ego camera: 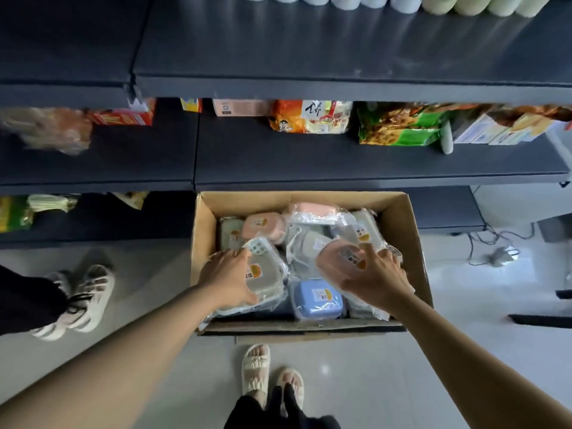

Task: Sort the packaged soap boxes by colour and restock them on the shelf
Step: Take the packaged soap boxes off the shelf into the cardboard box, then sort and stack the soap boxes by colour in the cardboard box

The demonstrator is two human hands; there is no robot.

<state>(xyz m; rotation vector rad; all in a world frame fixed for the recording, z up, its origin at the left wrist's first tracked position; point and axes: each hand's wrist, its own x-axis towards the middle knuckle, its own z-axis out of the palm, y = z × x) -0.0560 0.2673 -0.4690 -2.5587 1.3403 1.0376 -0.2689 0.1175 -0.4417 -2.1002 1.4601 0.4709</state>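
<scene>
An open cardboard box (399, 218) on the floor holds several plastic-wrapped soap boxes in pink, blue, grey and pale green. My left hand (227, 275) grips a grey soap box (266, 274) at the box's left side, thumb under its near edge. My right hand (376, 275) holds a pink soap box (332, 263) at the right side, fingers spread over it. A blue soap box (318, 297) lies between my hands near the front wall. Another pink soap box (263, 227) lies further back.
Dark shelves (278, 162) rise behind the box, with snack bags (309, 116) and cartons at the back of the middle tier. Another person's shoes (83, 298) stand at the left. My sandalled feet (269, 376) are below the box. Cables (495, 243) lie at the right.
</scene>
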